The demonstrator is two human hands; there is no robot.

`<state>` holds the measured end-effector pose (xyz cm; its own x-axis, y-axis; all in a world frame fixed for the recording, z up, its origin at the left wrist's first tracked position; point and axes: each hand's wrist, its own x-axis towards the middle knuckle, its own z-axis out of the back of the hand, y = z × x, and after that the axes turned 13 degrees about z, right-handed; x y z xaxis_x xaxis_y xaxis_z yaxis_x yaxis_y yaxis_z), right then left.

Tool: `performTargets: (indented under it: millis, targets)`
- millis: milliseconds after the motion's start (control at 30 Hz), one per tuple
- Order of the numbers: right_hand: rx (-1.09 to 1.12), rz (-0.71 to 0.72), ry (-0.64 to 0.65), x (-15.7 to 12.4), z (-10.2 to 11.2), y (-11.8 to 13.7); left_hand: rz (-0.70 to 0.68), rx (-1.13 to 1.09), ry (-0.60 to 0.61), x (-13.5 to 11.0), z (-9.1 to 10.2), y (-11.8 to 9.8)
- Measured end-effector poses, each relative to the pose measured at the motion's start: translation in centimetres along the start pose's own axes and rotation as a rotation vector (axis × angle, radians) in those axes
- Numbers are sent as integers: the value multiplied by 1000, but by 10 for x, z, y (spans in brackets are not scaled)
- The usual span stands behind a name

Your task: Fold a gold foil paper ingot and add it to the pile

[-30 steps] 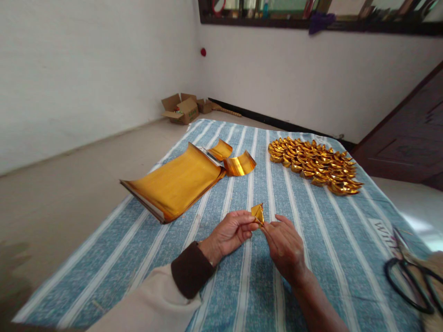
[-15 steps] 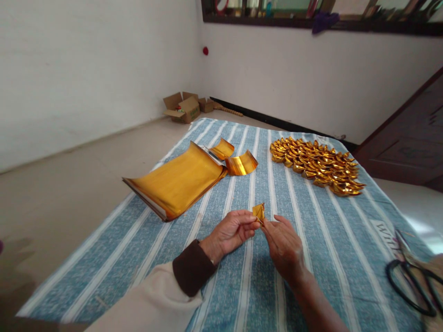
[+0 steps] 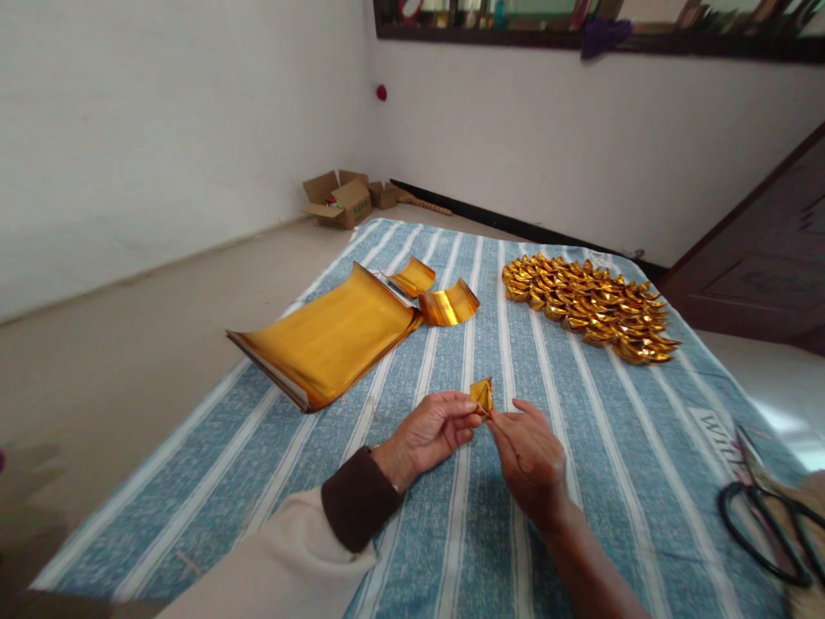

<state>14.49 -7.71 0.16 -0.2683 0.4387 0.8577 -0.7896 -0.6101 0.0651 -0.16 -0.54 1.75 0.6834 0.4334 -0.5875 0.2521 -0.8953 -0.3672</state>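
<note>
L hand (image 3: 435, 430): thumb & fingers closed on lower L edge of small folded gold foil piece (image 3: 480, 394), a pinch grip. R hand (image 3: 532, 460): fingertips touching same piece at lower R corner; thumb mostly hidden, can't tell if it's clamped or just pressing. One R finger stands out, apart from the rest. Foil pc. sits betw. the two hands, near side, approx. mid of cloth L–R; pointed corner up & away, crease lines on its face. Brown cuff (image 3: 362, 500) on L wrist, pale sleeve below it; R forearm bare.

Blue/white striped cloth (image 3: 309, 481) under all the work. Far L of hands: stack of gold sheets (image 3: 332, 335), edges curling up. Just beyond its R end, two small curved gold sheets, one nearer (image 3: 449, 305), one farther (image 3: 412, 277). Far R: big cluster of folded gold pcs. (image 3: 583, 305), packed close in rows, pointed tips showing, well apart from hands.

Near R edge: scissors (image 3: 760, 492), black handles, blades pointing away; printed lettering on cloth just beside. Beyond cloth, far L on floor: open cardboard box (image 3: 351, 205), smaller box (image 3: 383, 197) beside it, against wall.
</note>
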Motion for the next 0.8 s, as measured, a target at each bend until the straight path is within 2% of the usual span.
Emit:
performTargets:
  millis: [333, 633, 800]
  targets:
    - [5, 36, 52, 1, 3, -1, 13, 21, -7, 0, 0, -1]
    - [32, -17, 37, -8, -5, -2, 15, 0, 13, -1, 0, -1]
    - [120, -109, 5, -6, -6, -1, 17, 21, 32, 1, 4, 0]
